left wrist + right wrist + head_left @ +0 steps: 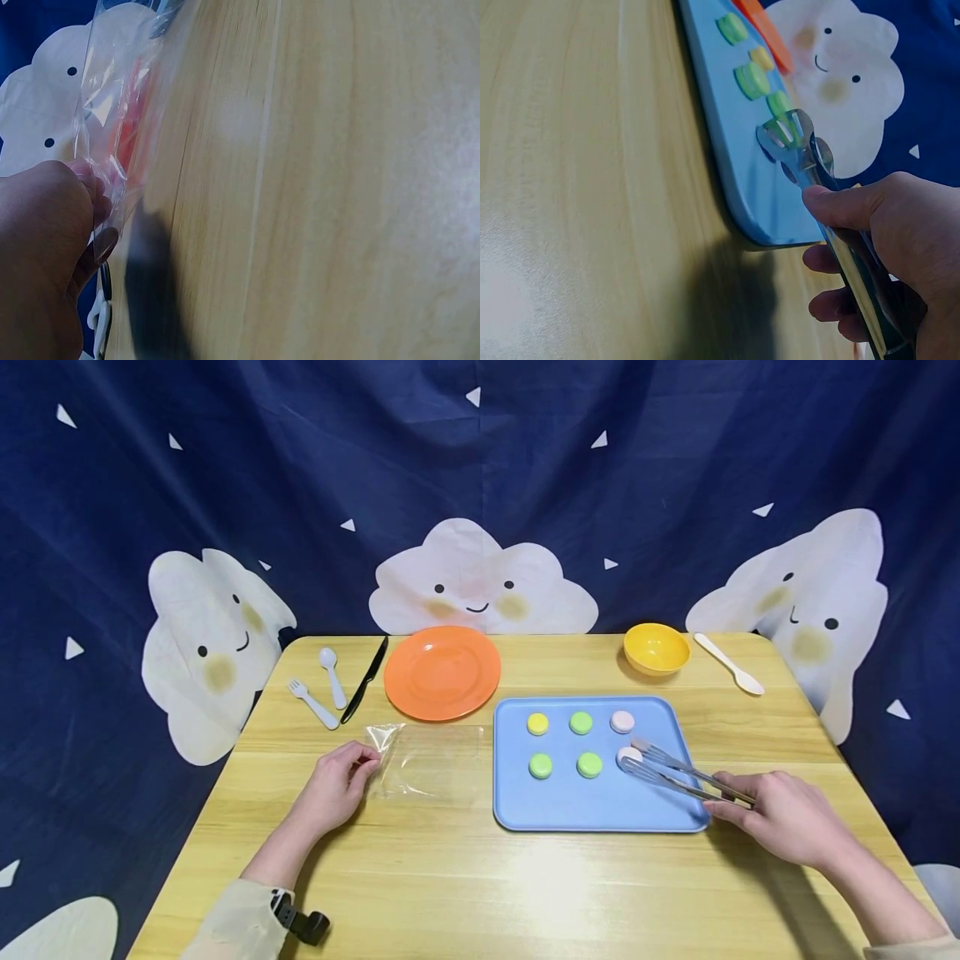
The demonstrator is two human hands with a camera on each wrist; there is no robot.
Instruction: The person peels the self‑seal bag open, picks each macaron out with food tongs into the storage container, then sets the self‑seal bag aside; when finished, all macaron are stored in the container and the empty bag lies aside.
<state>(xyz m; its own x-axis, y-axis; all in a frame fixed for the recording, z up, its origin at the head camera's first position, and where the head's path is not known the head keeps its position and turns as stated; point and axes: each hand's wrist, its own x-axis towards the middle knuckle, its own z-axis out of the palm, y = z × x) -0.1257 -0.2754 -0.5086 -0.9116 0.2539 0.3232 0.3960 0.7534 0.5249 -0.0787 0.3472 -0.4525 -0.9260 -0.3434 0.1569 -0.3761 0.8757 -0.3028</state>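
In the head view my left hand (339, 783) pinches one end of a clear plastic bag (431, 764), held close over the table. The left wrist view shows the transparent film (124, 112) at that hand's fingertips. My right hand (783, 814) grips metal tongs (686, 774) over the right part of a blue tray (600, 810). The tongs' tips straddle a pale pink macaron (628, 754) in the front row. Another pink macaron (622, 721) lies behind it. Green macarons (589, 765) and a yellow macaron (537, 723) sit farther left on the tray.
Behind the bag lies an orange plate (442, 672). A black knife (365, 681), a pale spoon (333, 677) and a pale fork (313, 704) are at the back left. At the back right stand a yellow bowl (657, 650) and, beside it, a white spoon (729, 664).
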